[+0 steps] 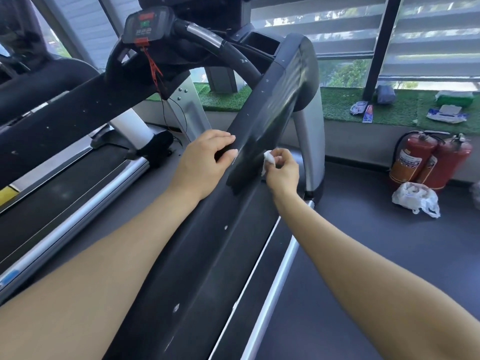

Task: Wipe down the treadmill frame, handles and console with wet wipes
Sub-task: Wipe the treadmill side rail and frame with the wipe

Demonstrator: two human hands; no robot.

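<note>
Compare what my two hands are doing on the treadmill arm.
The left hand grips the edge of the black side arm, fingers curled over it; the right hand pinches a bunched white wipe against its side. The left holds no wipe. Both meet the same arm, close together.

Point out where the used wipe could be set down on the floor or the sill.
Free: dark floor between the treadmill's silver rail and the white plastic bag; green turf sill left of the small packets. Crowded: sill's right end with wipe packs, and the corner by the fire extinguishers.
</note>
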